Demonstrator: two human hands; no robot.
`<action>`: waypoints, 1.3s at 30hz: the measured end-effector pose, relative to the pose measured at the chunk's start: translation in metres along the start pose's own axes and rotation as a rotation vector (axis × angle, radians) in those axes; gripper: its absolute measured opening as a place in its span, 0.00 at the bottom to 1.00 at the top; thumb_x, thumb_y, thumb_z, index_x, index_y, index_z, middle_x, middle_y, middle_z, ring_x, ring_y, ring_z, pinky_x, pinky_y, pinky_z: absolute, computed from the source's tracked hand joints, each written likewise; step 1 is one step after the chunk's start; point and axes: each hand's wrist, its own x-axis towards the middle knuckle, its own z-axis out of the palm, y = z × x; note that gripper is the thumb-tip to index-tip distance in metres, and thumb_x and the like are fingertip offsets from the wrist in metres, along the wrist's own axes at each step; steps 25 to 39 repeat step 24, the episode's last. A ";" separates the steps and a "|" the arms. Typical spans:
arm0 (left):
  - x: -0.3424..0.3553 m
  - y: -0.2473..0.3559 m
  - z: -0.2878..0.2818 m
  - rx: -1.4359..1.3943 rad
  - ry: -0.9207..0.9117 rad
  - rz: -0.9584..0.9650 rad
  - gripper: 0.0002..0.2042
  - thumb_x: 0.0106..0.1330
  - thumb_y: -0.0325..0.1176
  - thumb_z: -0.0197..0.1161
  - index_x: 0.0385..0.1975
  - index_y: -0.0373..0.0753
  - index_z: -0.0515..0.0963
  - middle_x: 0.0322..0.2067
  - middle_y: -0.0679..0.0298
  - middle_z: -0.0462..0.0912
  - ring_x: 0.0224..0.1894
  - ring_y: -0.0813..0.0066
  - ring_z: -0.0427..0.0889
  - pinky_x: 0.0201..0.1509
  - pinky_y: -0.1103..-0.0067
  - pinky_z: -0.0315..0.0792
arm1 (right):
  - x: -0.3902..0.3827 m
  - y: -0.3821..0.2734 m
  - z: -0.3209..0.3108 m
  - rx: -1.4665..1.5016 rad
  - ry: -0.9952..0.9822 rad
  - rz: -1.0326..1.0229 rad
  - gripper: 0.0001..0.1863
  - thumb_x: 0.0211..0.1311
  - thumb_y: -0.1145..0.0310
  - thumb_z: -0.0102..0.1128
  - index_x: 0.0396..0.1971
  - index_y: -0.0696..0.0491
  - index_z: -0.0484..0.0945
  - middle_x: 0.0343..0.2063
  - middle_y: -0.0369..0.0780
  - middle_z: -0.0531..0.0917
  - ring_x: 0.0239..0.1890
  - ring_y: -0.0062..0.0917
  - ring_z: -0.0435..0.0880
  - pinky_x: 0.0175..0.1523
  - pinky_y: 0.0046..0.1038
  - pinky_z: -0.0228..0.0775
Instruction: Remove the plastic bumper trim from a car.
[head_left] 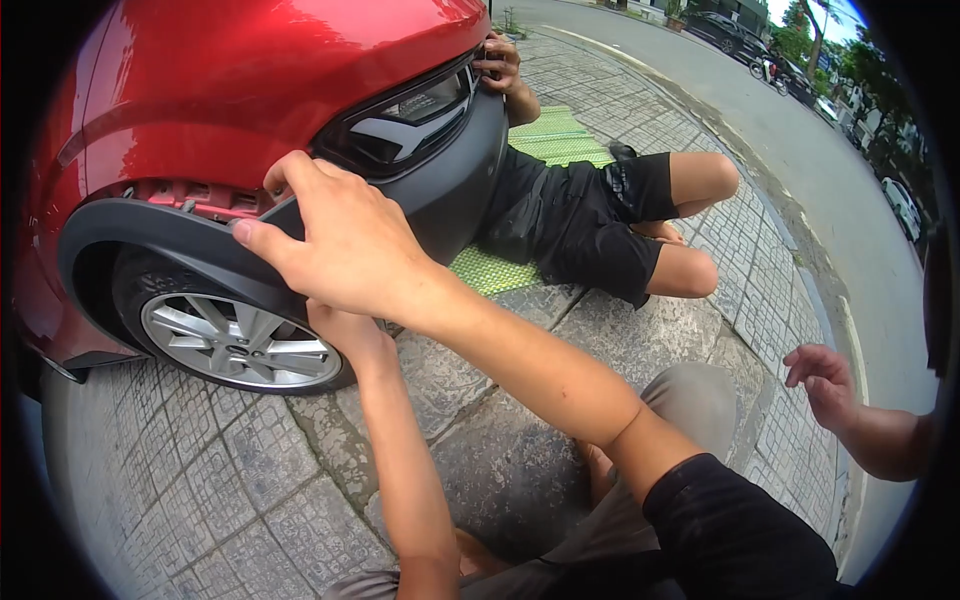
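A black plastic wheel arch trim stands partly away from the red fender, showing pinkish-red body metal and clips in the gap. My right hand reaches across from the lower right, its thumb and curled fingers on the front end of the trim near the bumper. Below it, my left hand comes up to the lower side of the trim by the tyre. My left fingers are mostly hidden behind the right hand and the trim. Under the arch is a silver alloy wheel.
Ahead, a person in black shorts sits or lies on a green mat beside the dark bumper. Another hand touches the headlight. A co-worker's hand enters from the right. Patterned paving meets a road.
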 end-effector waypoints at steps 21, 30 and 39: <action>-0.009 0.006 -0.001 0.095 0.266 -0.001 0.13 0.85 0.37 0.52 0.56 0.34 0.75 0.51 0.60 0.82 0.49 0.72 0.83 0.53 0.73 0.76 | -0.002 0.044 0.025 0.004 0.525 -0.159 0.26 0.74 0.52 0.66 0.56 0.60 0.78 0.50 0.48 0.81 0.54 0.41 0.82 0.61 0.42 0.74; -0.017 0.006 -0.006 0.148 0.395 0.162 0.19 0.85 0.42 0.50 0.66 0.37 0.68 0.65 0.58 0.71 0.61 0.63 0.77 0.60 0.65 0.75 | -0.010 0.038 0.023 -0.031 0.635 -0.308 0.25 0.77 0.50 0.64 0.58 0.55 0.77 0.56 0.45 0.78 0.62 0.37 0.75 0.72 0.43 0.59; -0.017 0.006 -0.006 0.148 0.395 0.162 0.19 0.85 0.42 0.50 0.66 0.37 0.68 0.65 0.58 0.71 0.61 0.63 0.77 0.60 0.65 0.75 | -0.010 0.038 0.023 -0.031 0.635 -0.308 0.25 0.77 0.50 0.64 0.58 0.55 0.77 0.56 0.45 0.78 0.62 0.37 0.75 0.72 0.43 0.59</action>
